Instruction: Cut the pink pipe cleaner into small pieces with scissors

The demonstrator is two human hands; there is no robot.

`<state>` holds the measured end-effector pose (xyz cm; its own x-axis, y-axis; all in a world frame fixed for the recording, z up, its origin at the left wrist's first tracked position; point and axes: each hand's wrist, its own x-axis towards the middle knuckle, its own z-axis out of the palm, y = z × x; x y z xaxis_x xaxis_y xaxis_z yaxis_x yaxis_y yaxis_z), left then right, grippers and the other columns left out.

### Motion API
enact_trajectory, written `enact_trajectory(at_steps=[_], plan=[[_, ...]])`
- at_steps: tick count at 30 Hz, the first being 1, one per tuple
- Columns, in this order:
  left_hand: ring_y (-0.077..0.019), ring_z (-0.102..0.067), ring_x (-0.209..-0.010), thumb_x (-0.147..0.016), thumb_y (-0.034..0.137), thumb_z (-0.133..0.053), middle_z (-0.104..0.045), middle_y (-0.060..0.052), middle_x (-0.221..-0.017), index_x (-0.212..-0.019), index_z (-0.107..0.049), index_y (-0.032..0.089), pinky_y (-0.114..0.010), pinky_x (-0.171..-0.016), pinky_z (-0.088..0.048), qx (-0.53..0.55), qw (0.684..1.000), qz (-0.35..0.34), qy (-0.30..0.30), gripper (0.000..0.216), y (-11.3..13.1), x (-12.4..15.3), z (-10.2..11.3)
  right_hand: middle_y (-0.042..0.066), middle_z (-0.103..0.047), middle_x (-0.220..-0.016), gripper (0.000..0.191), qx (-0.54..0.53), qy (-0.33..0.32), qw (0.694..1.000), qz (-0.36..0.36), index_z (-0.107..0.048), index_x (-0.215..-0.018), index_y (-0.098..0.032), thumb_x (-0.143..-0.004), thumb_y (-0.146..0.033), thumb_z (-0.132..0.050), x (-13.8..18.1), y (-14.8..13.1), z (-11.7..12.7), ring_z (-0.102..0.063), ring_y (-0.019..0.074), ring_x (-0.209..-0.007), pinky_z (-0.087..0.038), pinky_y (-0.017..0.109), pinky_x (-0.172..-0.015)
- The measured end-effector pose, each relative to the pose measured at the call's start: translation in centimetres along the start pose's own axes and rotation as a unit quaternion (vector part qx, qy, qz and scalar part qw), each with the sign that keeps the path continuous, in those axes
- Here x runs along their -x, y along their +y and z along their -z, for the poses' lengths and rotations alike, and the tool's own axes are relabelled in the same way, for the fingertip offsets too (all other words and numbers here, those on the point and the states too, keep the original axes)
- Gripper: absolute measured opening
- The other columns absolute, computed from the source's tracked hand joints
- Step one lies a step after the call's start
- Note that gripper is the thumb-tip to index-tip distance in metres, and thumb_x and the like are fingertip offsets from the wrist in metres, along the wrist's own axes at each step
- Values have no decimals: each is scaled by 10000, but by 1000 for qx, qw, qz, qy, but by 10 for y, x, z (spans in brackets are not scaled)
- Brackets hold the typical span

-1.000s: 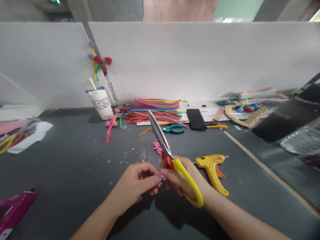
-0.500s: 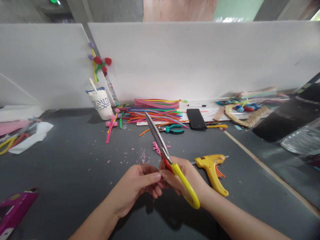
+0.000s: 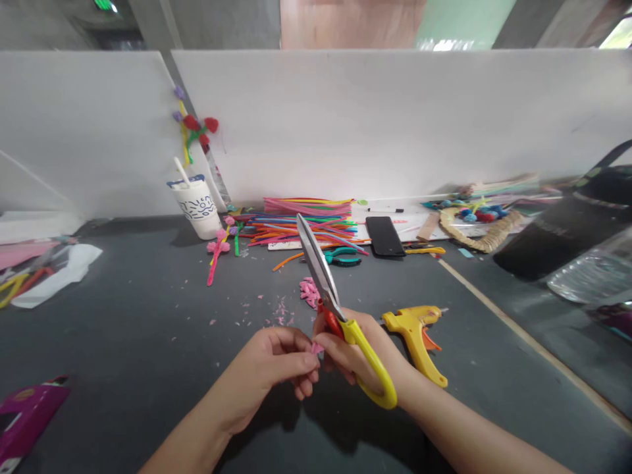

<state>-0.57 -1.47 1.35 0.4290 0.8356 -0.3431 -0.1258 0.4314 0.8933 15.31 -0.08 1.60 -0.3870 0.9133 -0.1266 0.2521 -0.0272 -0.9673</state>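
Observation:
My right hand point(image 3: 363, 352) grips yellow-handled scissors point(image 3: 340, 313), blades closed and pointing up and away. My left hand point(image 3: 279, 359) pinches a small pink piece point(image 3: 316, 347) right beside the scissors' pivot, fingertips of both hands almost touching. A little heap of pink cuttings point(image 3: 309, 291) lies on the dark table point(image 3: 123, 329) just beyond the hands, with pink crumbs scattered to its left.
A yellow glue gun point(image 3: 415, 332) lies right of my right hand. Farther back are a pile of coloured pipe cleaners point(image 3: 306, 220), teal pliers point(image 3: 340, 255), a black phone point(image 3: 385, 236), a white cup point(image 3: 197, 205) and a pink stick flower point(image 3: 217, 253). A magenta box point(image 3: 24, 415) sits front left.
The hands stayed together over the same spot; the scissor blades tilted slightly left, then swung back more upright. The pink piece shows again between the fingertips.

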Motion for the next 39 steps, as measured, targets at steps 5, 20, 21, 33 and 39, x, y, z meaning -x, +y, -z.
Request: enact_trajectory(at_steps=[5,20,21,33,39], plan=[[-84,-506,-506,-698,229,-624,-588,-6,-596,-648,-598,138,-197,-505,-404,1,998,-51,47,108,4,-1,2,-91,-441,-418,104,27,40,999,-20,-470,-663,-191,-745,-255,-458,-3,-2,3,-365,48,-313,-313,160,-336],[-84,-441,-477,-636,251,-655,-510,34,-516,-594,-564,151,-201,-483,-341,-121,977,-88,150,141,1,-6,-2,-83,-453,-433,138,-33,56,997,-35,-502,-699,-179,-731,-313,-516,-6,7,-3,-324,28,-287,-237,133,-281],[-88,-439,-475,-636,260,-653,-510,32,-513,-588,-562,153,-204,-477,-339,-143,975,-88,149,148,-1,-6,-3,-84,-452,-433,136,-34,51,997,-37,-504,-703,-178,-730,-311,-517,-6,7,-3,-325,28,-287,-238,132,-279],[-110,-499,-533,-672,261,-625,-576,-6,-589,-649,-601,146,-226,-535,-392,-124,986,-58,97,119,-1,-4,-6,-88,-449,-451,21,-34,26,998,-34,-492,-702,-181,-711,-195,-479,-5,9,-4,-334,28,-304,-251,133,-303],[-84,-477,-494,-685,232,-629,-559,11,-553,-633,-585,143,-208,-509,-385,-67,991,-64,101,113,0,-3,-3,-71,-434,-500,120,25,39,999,19,-466,-677,-184,-744,-283,-474,-5,9,0,-355,49,-363,-293,166,-355]])
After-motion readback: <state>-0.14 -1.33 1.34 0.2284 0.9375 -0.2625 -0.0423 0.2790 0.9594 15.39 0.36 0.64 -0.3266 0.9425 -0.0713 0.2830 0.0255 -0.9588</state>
